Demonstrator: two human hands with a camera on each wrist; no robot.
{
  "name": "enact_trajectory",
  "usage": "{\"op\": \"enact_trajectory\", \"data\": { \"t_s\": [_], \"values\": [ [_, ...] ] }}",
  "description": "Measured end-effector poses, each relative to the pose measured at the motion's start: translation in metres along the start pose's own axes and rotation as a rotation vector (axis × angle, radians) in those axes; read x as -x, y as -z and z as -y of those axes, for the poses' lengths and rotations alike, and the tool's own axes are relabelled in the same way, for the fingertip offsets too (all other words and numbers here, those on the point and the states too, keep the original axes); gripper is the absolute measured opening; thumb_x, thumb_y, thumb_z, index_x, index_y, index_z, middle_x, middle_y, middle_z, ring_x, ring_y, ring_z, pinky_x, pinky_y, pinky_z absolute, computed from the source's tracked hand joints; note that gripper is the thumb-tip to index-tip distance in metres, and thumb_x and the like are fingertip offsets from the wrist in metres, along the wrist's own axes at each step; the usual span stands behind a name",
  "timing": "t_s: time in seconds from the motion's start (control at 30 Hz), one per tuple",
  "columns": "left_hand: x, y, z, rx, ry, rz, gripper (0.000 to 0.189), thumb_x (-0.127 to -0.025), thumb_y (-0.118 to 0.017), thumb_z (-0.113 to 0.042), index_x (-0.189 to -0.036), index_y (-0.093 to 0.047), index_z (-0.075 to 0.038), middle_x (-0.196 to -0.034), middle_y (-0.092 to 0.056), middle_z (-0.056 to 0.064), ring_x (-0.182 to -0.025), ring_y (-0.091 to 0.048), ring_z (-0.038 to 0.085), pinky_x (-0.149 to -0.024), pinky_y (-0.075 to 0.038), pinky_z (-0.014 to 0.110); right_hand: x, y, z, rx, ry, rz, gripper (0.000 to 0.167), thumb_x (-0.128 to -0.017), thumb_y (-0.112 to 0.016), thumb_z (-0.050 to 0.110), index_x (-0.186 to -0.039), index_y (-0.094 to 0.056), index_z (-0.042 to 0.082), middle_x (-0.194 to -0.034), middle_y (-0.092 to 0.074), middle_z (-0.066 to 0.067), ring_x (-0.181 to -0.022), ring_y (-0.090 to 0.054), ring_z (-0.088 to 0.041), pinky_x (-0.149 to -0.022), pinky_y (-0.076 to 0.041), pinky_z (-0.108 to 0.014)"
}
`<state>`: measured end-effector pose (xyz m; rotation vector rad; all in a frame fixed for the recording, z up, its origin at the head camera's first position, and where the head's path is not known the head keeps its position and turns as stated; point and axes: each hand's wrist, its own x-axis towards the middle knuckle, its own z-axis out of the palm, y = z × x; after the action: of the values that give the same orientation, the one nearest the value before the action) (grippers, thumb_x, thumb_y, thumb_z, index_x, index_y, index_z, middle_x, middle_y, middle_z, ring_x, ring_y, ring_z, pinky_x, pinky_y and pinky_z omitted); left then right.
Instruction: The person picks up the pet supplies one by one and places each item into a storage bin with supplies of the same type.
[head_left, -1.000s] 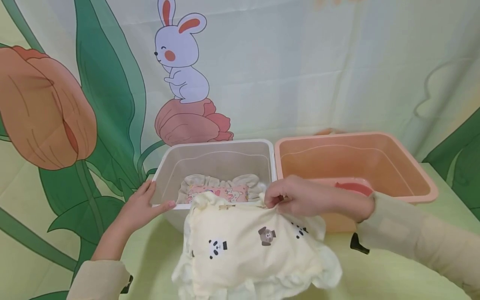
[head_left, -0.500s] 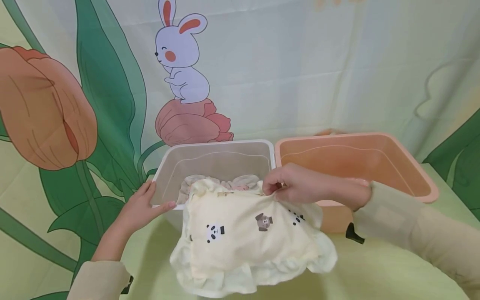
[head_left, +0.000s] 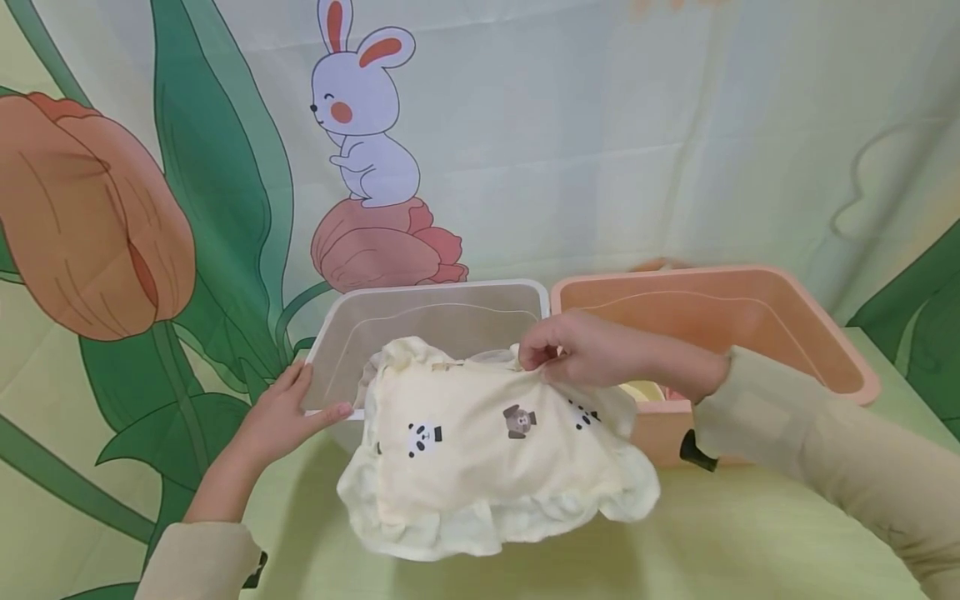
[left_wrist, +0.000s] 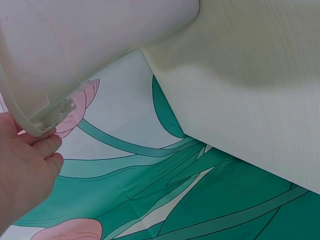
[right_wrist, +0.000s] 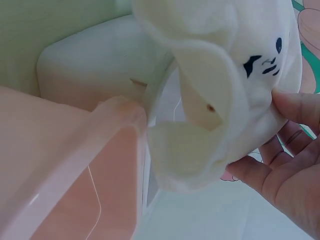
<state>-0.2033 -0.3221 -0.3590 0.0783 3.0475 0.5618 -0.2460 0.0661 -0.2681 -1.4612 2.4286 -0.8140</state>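
A cream ruffled pillow [head_left: 465,454] printed with panda and dog faces hangs in front of and partly over the white bin [head_left: 442,288]. My right hand [head_left: 588,350] pinches its top edge between thumb and fingers; the right wrist view shows the thumb on the cloth [right_wrist: 215,100] near a printed face. My left hand [head_left: 277,417] grips the white bin's near left corner. In the left wrist view, the fingers [left_wrist: 47,145] bend under its rim. Beige ruffled cloth [head_left: 367,375] shows inside the bin, mostly hidden behind the pillow.
A peach-orange bin [head_left: 750,277] stands directly right of the white one, with yellow and pink items [head_left: 643,390] partly visible inside. Both rest on a pale green table [head_left: 720,533]. Behind hangs a cloth backdrop [head_left: 600,150] printed with tulips and a rabbit.
My right hand has raised the pillow and shifted it slightly left, towards the white bin. It now covers the pink patterned cushion seen inside earlier. My left hand stays on the rim.
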Motion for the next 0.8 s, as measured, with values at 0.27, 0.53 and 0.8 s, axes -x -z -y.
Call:
{"op": "enact_trajectory", "data": {
  "t_s": [0.27,0.53,0.8],
  "values": [
    [0.0,0.0,0.0,0.004,0.002,-0.001,0.097,-0.078,-0.052,-0.058,-0.14,-0.01,0.004,-0.145,-0.01,0.025,-0.127,-0.02,0.047,-0.095,-0.026,0.062,-0.004,0.003,-0.001,0.01,-0.011,-0.009,0.018,-0.077,-0.053,-0.007,-0.077,-0.057,0.011,-0.069,-0.048,0.004,-0.071,-0.047,-0.01,-0.067,-0.043,-0.024],
    [-0.001,-0.001,0.001,-0.002,0.011,-0.002,0.099,-0.077,-0.052,-0.06,-0.14,-0.01,0.004,-0.145,-0.011,0.026,-0.126,-0.022,0.047,-0.094,-0.027,0.062,-0.011,0.012,0.0,0.008,0.008,-0.021,0.018,-0.077,-0.052,-0.008,-0.075,-0.056,0.009,-0.066,-0.047,0.003,-0.068,-0.045,-0.011,-0.064,-0.041,-0.023],
    [-0.002,-0.002,0.002,-0.013,0.01,-0.004,0.097,-0.078,-0.05,-0.06,-0.139,-0.011,0.005,-0.144,-0.012,0.027,-0.126,-0.021,0.048,-0.094,-0.027,0.062,-0.016,0.017,-0.001,-0.023,-0.052,-0.013,0.021,-0.078,-0.05,-0.008,-0.076,-0.058,0.011,-0.067,-0.048,0.002,-0.071,-0.046,-0.013,-0.066,-0.04,-0.025]
  ]
}}
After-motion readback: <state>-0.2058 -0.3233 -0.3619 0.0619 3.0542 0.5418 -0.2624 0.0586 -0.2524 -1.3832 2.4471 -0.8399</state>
